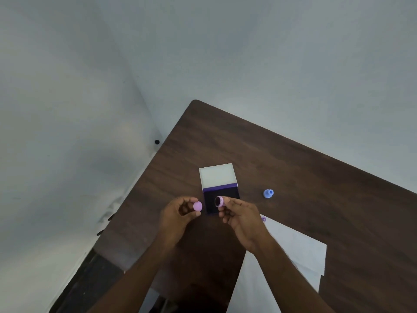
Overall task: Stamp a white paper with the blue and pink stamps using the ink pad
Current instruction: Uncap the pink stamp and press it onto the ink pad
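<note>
I see a dark brown wood-grain worktop [293, 168]. On it, the ink pad [222, 201] is black with a purple rim, its lid [217, 176] white. Right of the pad sits a blue stamp [268, 193]; the stamp [220, 201] before it is pink, its cap [197, 206] pink, the paper [300, 247] white.

Ink pad [221, 195] mid-table [293, 168], stamp [268, 193] to its right, paper [297, 249] nearer, right.
</note>
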A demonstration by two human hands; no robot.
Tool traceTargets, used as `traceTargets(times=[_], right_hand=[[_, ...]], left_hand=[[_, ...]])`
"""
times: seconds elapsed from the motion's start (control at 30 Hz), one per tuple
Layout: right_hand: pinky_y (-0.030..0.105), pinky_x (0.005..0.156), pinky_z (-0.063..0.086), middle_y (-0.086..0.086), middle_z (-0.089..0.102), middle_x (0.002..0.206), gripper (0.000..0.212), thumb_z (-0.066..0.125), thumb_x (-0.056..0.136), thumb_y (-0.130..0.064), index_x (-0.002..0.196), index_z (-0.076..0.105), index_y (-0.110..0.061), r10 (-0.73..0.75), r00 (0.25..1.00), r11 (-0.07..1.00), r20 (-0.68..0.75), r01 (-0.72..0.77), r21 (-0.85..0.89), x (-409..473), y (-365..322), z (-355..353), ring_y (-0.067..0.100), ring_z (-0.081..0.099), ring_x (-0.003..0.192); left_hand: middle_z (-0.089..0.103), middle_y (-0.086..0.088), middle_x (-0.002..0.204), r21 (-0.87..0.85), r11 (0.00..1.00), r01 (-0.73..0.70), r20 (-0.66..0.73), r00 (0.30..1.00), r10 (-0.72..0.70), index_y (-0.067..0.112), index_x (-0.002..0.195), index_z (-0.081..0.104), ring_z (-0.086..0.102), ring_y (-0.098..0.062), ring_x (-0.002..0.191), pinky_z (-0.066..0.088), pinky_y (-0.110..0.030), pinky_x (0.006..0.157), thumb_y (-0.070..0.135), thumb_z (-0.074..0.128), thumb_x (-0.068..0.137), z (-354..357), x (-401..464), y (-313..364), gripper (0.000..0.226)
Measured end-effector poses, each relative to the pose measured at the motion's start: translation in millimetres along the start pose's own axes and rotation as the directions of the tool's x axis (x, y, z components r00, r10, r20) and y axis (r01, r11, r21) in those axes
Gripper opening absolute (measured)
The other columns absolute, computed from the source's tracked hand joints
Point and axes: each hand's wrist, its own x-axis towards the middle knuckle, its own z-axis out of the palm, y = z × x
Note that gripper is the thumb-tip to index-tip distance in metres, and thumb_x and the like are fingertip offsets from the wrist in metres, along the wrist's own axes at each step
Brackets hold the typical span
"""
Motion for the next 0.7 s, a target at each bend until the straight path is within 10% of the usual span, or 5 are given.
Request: traceTargets(times=[0.7], right_hand=[[0.033, 0.068, 0.055, 0.018, 0.062, 0.091, 0.048, 0.059, 0.083, -0.011, 0.127, 0.053, 0.007, 0.142, 0.961, 0.888, 0.236, -0.229, 0.398, -13, -3, 15, 0.022, 0.061, 0.075]], left_hand=[[0.063, 0.007, 0.102, 0.436, 0.889, -0.141, -0.054, 0.982, 0.182, 0.034, 0.117, 0.066, 0.054, -0.014, 0.095, 0.044, -0.026, 0.083, 0.027, 0.081, 0.071, -5, 10, -47, 0.048]])
